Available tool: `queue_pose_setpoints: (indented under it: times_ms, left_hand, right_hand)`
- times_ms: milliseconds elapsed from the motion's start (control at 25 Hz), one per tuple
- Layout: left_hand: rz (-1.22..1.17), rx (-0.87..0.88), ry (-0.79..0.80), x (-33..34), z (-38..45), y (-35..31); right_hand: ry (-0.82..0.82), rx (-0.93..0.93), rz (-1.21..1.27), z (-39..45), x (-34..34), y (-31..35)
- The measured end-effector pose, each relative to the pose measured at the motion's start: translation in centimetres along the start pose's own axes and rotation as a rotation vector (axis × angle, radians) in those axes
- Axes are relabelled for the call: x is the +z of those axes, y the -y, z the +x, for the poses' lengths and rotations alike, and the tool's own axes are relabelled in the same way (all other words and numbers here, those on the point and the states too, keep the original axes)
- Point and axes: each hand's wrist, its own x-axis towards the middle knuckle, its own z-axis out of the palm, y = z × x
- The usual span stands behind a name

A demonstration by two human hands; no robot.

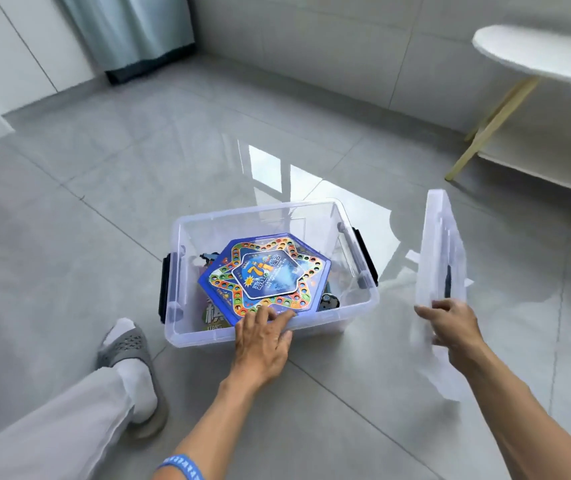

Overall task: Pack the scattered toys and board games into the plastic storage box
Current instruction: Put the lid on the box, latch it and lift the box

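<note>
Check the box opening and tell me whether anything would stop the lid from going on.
Possibly. The blue hexagonal board game lies tilted in the clear plastic storage box, its near edge up around the rim under the left hand. The clear plastic lid, held upright by the right hand, stands apart on the box's right.

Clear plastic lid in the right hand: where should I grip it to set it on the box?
Grip the clear plastic lid by its two short ends, a hand on each. It stands on edge beside the clear storage box, and the right hand holds only its near end.
</note>
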Motion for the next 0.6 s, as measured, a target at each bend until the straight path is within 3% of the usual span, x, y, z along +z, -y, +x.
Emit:
queue_pose_setpoints:
  times_ms: [40, 120, 280, 400, 480, 600]
  left_hand:
    - [-0.021, -0.004, 0.031, -0.3, -1.0, -0.3]
    - [-0.068, -0.010, 0.088, -0.7, -3.4, -0.7]
    - [-0.132, 0.099, 0.133, 0.0, -10.3, -1.0]
    - [-0.399, 0.068, -0.201, 0.0, -15.0, 0.3]
    - [-0.390, 0.015, -0.438, -1.4, -16.1, 1.8]
    - [-0.305, -0.033, -0.494, -3.8, -15.8, 4.0]
  right_hand:
    - [0.071, -0.059, 0.091, -1.3, -0.5, 2.2]
    - [0.240, -0.237, 0.021, -5.0, -0.9, 4.8]
    - [0.429, -0.653, -0.697, -11.0, 0.7, 5.1]
    - [0.400, -0.911, -1.193, -13.0, 2.1, 4.1]
    - [0.380, -0.969, -1.301, -13.3, 2.6, 3.8]
    - [0.391, -1.004, -1.339, -13.2, 2.8, 3.5]
